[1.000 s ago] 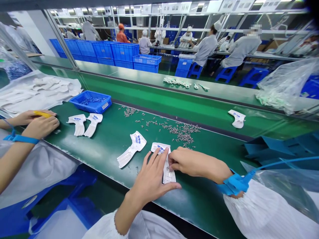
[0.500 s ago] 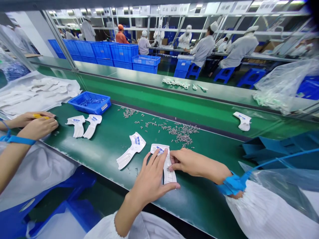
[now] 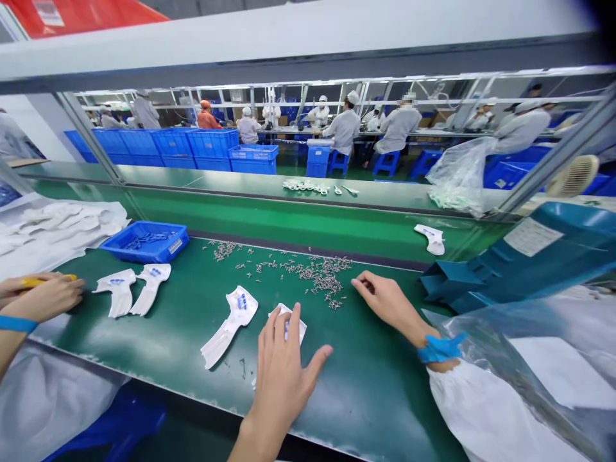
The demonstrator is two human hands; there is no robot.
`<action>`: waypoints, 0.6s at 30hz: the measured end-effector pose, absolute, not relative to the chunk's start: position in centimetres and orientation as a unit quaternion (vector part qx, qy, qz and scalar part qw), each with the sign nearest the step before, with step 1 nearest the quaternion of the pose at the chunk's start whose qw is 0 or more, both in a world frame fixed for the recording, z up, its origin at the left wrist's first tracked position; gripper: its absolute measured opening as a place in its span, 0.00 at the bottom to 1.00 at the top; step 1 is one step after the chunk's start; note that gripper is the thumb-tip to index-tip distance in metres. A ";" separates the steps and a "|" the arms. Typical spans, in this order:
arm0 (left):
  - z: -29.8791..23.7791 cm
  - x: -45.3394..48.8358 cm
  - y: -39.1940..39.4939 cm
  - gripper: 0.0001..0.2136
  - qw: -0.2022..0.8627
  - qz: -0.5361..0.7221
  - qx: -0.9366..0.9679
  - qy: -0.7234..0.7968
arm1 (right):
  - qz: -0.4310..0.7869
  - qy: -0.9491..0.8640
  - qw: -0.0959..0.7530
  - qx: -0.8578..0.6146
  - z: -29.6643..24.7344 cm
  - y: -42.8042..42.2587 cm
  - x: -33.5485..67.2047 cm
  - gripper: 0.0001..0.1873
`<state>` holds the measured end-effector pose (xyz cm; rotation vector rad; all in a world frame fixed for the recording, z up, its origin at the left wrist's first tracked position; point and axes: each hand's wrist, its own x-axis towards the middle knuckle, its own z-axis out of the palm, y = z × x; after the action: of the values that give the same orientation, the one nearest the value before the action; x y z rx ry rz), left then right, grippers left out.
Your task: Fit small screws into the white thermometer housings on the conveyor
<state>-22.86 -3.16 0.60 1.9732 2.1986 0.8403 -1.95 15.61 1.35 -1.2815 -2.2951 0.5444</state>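
At the far left, a co-worker's hand (image 3: 52, 300) is by a yellow tool (image 3: 36, 281), near a heap of white parts (image 3: 62, 221). Two white shells (image 3: 115, 292) lie side by side on the green bench (image 3: 183, 346), just in front of a blue tray (image 3: 169, 245) of small blue pieces. Nearer me lies a loose shell (image 3: 231, 327), inner side up: white, with a broad head bearing blue marks and a long, ribbed, bent handle slanting down to the left. Right of it, on the bench, is my white shell (image 3: 301, 331), under my left hand (image 3: 286, 359). I see only its broad white end and a little blue between my fingers; my hand hides most of the rest. My left fingers are spread and straight over it, unclenched, thumb stretched out to the right. Small metal screws (image 3: 326, 273) are scattered beyond. Just right of them is my right hand (image 3: 380, 298), fingers curled toward the thumb; I cannot tell whether they pinch anything. Farther right, another shell (image 3: 432, 239) lies on the brighter green strip, near a teal bin (image 3: 517, 256).
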 end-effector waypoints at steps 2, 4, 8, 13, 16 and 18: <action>-0.4 -22.6 -2.3 0.31 -0.019 0.270 0.648 0.712 | 0.194 -0.831 0.245 -0.461 0.3 16.0 -1.8 0.16; -1.1 -22.9 -1.7 0.29 -0.051 0.270 0.651 0.707 | 0.195 -0.830 0.254 -0.456 -0.1 16.1 -1.8 0.15; -1.1 -24.1 -1.1 0.27 -0.085 0.275 0.671 0.684 | 0.195 -0.826 0.276 -0.450 0.0 16.0 -1.7 0.15; -0.1 -24.9 -1.1 0.30 -0.132 0.265 0.677 0.674 | 0.195 -0.821 0.295 -0.448 0.2 16.1 -1.3 0.15; 0.3 -24.6 -1.0 0.32 -0.153 0.239 0.675 0.681 | 0.193 -0.820 0.301 -0.446 0.2 16.2 -1.2 0.14; 0.6 -24.4 -0.8 0.32 -0.166 0.209 0.691 0.672 | 0.191 -0.821 0.302 -0.445 0.2 16.1 -1.2 0.14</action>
<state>-24.44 -0.78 0.62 2.4336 2.3692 0.7368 -1.23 16.13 0.24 -1.1800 -2.1783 0.5069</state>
